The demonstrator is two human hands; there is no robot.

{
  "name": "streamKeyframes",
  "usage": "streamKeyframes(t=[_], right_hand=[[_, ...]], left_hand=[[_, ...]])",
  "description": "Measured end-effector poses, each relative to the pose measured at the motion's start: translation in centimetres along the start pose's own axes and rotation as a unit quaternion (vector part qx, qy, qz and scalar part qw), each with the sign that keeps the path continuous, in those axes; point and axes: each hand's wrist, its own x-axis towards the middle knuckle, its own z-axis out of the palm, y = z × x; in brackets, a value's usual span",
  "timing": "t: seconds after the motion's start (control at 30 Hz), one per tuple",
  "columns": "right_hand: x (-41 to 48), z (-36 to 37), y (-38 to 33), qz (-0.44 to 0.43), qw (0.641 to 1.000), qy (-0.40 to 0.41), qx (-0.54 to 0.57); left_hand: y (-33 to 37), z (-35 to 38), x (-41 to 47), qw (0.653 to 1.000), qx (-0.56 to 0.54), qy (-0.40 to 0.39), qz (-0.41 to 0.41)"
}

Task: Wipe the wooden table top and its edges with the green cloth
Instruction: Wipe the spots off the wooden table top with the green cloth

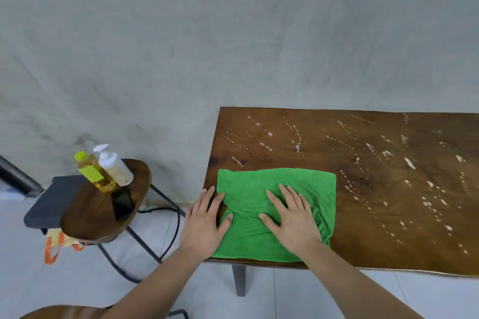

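A green cloth (261,189) lies spread flat on the left end of the dark wooden table (375,235). My right hand (291,217) presses flat on the middle of the cloth, fingers apart. My left hand (206,220) lies flat at the cloth's left edge, over the table's left edge, with its thumb and fingertips touching the cloth. White streaks and droplets (409,163) cover the table top beyond and to the right of the cloth.
To the left stands a round wooden stool (85,215) carrying a yellow bottle (94,173), a white pump bottle (115,165) and a dark phone (123,204). A grey seat (49,204) sits behind it. A grey wall rises behind the table.
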Motion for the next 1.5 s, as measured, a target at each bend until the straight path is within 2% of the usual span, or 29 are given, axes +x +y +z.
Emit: streamKeyframes(t=[0.2,0.4,0.57,0.83,1.0,1.13,1.27,1.37,1.5], right_hand=[[0.0,0.1,-1.7,0.021,1.000,-0.004,0.000],[-1.4,1.4,-6.6,-0.070,0.997,-0.032,-0.017],[-2.1,0.6,-3.1,-0.110,0.993,-0.043,-0.029],[-2.9,-2.5,10.2,-0.020,0.999,-0.036,-0.032],[-2.5,-3.0,14.8,0.095,0.995,0.001,-0.017],[-1.0,-1.9,10.4,0.197,0.980,0.031,-0.012],[-0.1,-0.8,3.2,0.205,0.978,0.033,0.013],[0.1,0.0,-2.5,0.141,0.990,0.003,0.006],[-0.6,1.6,-7.8,-0.031,0.999,-0.033,-0.005]], left_hand=[[-0.1,0.0,-0.3,0.998,-0.055,0.016,-0.014],[-0.3,0.1,-0.4,0.993,-0.114,0.035,-0.021],[0.1,-0.1,0.0,0.995,-0.093,0.036,-0.007],[0.8,0.3,0.5,0.999,-0.031,0.014,-0.008],[1.0,0.3,0.3,0.999,-0.031,0.015,-0.022],[1.2,0.1,0.2,0.999,-0.040,0.016,-0.028],[1.2,0.0,0.3,0.999,-0.028,0.008,-0.019],[0.8,0.0,0.5,0.997,-0.069,0.016,-0.019],[0.3,-0.3,1.3,0.984,-0.173,0.028,-0.037]])
